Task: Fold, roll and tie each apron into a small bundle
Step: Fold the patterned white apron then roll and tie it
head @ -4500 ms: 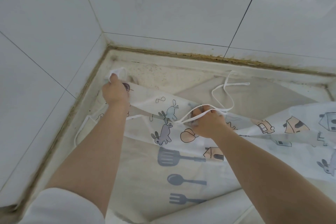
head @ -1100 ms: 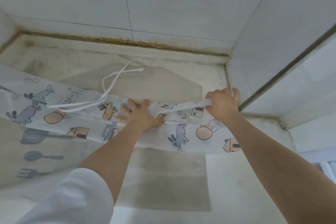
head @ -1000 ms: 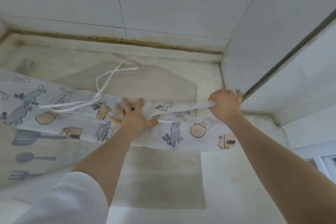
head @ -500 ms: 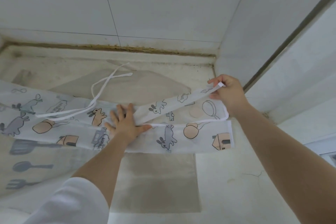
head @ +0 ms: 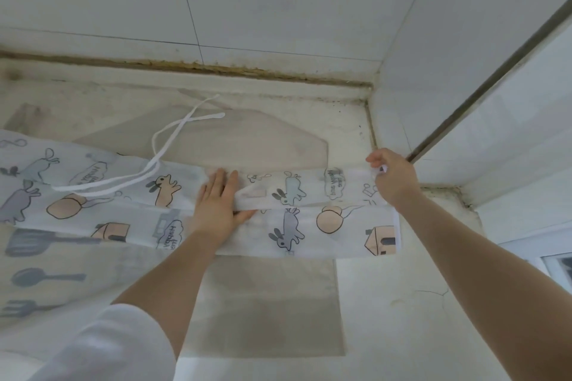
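Observation:
A thin white apron [head: 309, 226] printed with rabbits, houses and utensils lies folded into a long band across the counter [head: 402, 303]. My left hand [head: 216, 204] presses flat on the middle of the band, fingers straight. At the band's right end my right hand [head: 393, 176] pinches the corner of the upper layer and holds it spread toward the wall. The apron's white tie strings [head: 173, 145] lie looped and crossed on the counter behind the band, at left of centre.
White tiled walls [head: 278, 3] close the counter at the back and right, with a dirty seam [head: 216, 66] along the base. A translucent sheet [head: 263, 303] lies under the apron. The apron's utensil-printed part hangs off at lower left.
My right hand has pulled the upper flap from a raised, twisted strip out flat and rightward over the band. My left hand stays pressed on the middle.

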Demonstrator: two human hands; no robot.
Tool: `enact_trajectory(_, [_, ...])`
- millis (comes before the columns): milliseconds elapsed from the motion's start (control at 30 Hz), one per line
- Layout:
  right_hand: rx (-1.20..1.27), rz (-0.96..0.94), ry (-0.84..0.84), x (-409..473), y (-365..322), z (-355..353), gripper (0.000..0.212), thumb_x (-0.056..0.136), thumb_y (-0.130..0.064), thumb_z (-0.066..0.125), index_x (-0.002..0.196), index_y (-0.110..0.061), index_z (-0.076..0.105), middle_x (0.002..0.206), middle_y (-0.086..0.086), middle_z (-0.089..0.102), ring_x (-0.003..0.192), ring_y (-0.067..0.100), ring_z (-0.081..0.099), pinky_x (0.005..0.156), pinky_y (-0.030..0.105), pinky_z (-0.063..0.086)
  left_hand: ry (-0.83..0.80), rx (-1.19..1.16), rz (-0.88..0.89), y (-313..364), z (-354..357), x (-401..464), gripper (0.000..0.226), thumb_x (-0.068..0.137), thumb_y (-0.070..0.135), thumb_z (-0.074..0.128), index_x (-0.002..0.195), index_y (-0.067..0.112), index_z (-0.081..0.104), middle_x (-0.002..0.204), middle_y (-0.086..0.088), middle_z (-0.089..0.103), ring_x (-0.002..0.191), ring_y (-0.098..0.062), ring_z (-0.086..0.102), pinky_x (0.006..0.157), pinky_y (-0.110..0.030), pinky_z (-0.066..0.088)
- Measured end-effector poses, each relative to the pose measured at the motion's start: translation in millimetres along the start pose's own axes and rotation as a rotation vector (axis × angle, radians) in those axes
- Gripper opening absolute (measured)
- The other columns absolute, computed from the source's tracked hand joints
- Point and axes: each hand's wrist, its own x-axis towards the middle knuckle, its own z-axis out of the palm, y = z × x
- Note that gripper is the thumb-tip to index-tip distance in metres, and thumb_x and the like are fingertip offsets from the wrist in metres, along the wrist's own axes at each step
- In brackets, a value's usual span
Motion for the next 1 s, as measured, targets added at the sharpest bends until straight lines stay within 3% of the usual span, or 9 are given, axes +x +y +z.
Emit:
enact_trajectory(100, [-0.09,0.046,0.093,-5.4,0.3,6.8,0.034,0.079,0.019,0.043,0.095,-0.005,0.061,0.103,0.008,0.058,0.096,0.021,0.053,0.083,0.031,0.047,-0.12,0.042,-0.067,1.3,-7.5,-1.4,0.102,0.075,0.076,0.042,0.151,0.023,-0.001,0.157,-0.014,-0.011,0.145,-0.025,-0.012,0.117,-0.034,-0.004])
enact_trajectory(200, [-0.355,0.083,0.031,-11.6,0.3,20.7,0.027,0.083,0.014,0.046,0.102,0.002,0.061,0.112,0.015,0.053,0.103,0.033,0.055,0.086,0.038,0.049,-0.196,0.147,-0.102,3.9,-8.9,0.5,0.099,0.077,0.076,0.042,0.148,0.033,-0.012,0.153,-0.018,-0.023,0.142,-0.032,-0.022,0.117,-0.042,-0.007])
enact_trajectory(367, [-0.904,0.041,-0.026,-21.6,-25.8,42.2,0.027,0.088,-0.012,0.045,0.113,-0.011,0.056,0.119,0.008,0.051,0.114,0.031,0.041,0.094,0.039,0.036,-0.271,0.283,-0.023,7.2,-11.6,10.5,0.089,0.075,0.08,0.038,0.138,0.053,-0.019,0.148,-0.009,-0.039,0.138,-0.046,-0.019,0.111,-0.06,-0.002])
enact_trajectory(500, [-0.57,-0.292,-0.086,-25.8,-63.7,82.2,0.03,0.094,-0.016,0.043,0.124,-0.011,0.047,0.127,0.008,0.045,0.106,0.03,0.051,0.081,0.037,0.043,-0.225,0.463,0.152,6.7,-12.6,15.3,0.092,0.077,0.081,0.024,0.144,0.038,-0.021,0.15,-0.004,-0.035,0.138,-0.034,-0.03,0.108,-0.057,-0.018])
enact_trajectory(600, [-0.471,-0.252,-0.23,-31.9,-78.4,112.8,0.034,0.101,-0.019,0.033,0.133,-0.011,0.039,0.137,0.008,0.037,0.103,0.032,0.057,0.069,0.035,0.043,-0.317,0.418,0.247,1.9,-18.9,26.2,0.102,0.074,0.083,0.028,0.148,0.027,-0.015,0.153,-0.001,-0.028,0.14,-0.026,-0.028,0.111,-0.052,-0.019])
enact_trajectory(667, [-0.449,-0.173,-0.225,-31.3,-74.8,121.6,0.032,0.102,-0.021,0.032,0.13,-0.009,0.042,0.136,0.009,0.035,0.099,0.033,0.058,0.066,0.033,0.041,-0.392,0.181,0.241,-5.6,-23.3,35.3,0.102,0.073,0.084,0.025,0.151,0.024,-0.003,0.157,0.002,-0.016,0.144,-0.021,-0.016,0.115,-0.045,-0.012])
enact_trajectory(733, [-0.403,-0.122,-0.175,-28.3,-69.7,123.8,0.031,0.102,-0.024,0.034,0.127,-0.008,0.046,0.132,0.011,0.036,0.095,0.033,0.059,0.069,0.034,0.044,-0.283,-0.048,0.186,-15.5,-28.3,46.5,0.089,0.08,0.072,0.016,0.149,0.017,0.02,0.158,0.001,0.01,0.144,-0.019,0.008,0.115,-0.035,0.005])
enact_trajectory(867, [-0.355,-0.033,-0.159,-21.4,-68.0,120.5,0.036,0.102,-0.031,0.033,0.126,-0.009,0.048,0.129,0.014,0.038,0.1,0.033,0.058,0.082,0.036,0.047,-0.125,0.178,0.187,-24.3,-41.8,67.4,0.033,0.098,0.034,0.039,0.122,0.015,0.051,0.142,0.0,0.035,0.127,-0.024,0.033,0.102,-0.036,0.026])
enact_trajectory(1000, [-0.403,0.038,-0.18,-11.5,-71.0,115.9,0.031,0.101,-0.027,0.037,0.12,-0.006,0.051,0.125,0.014,0.043,0.103,0.032,0.057,0.081,0.034,0.044,-0.178,0.242,0.245,-24.7,-44.0,78.8,0.027,0.099,0.031,0.04,0.114,0.011,0.052,0.133,-0.005,0.039,0.119,-0.027,0.037,0.096,-0.037,0.035])
